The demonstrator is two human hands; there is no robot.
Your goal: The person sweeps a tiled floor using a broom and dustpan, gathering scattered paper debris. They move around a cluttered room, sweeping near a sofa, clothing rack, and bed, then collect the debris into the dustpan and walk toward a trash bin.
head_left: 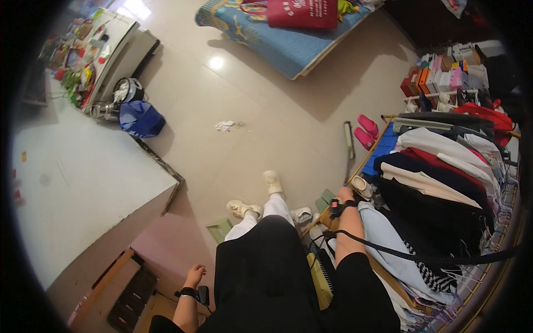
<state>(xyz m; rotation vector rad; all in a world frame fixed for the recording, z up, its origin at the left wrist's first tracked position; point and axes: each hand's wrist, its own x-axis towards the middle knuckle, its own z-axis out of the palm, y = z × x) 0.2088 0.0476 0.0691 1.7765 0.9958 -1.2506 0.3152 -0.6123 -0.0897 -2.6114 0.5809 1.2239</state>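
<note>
My right hand (345,194) is closed around the thin handle of a broom (348,140), beside the clothes rack. The narrow, pale green broom head rests on the floor farther off, near a pair of pink slippers (366,131). Low at my left side hangs my left hand (194,275), its fingers loosely bent and nothing visible in them. A light green dustpan-like piece (220,229) lies by my left foot. Close to my right leg stands a yellow-green piece with dark bristles (320,280), partly hidden. A small heap of white litter (225,126) sits on the tiles ahead.
Clothes on hangers (438,183) crowd the right side, with shoes (363,187) below and stacked boxes (438,77) beyond. To the left is a white-topped table (94,188); a blue bag (141,118) stands behind it. A blue-covered bed (277,47) juts in at the far side.
</note>
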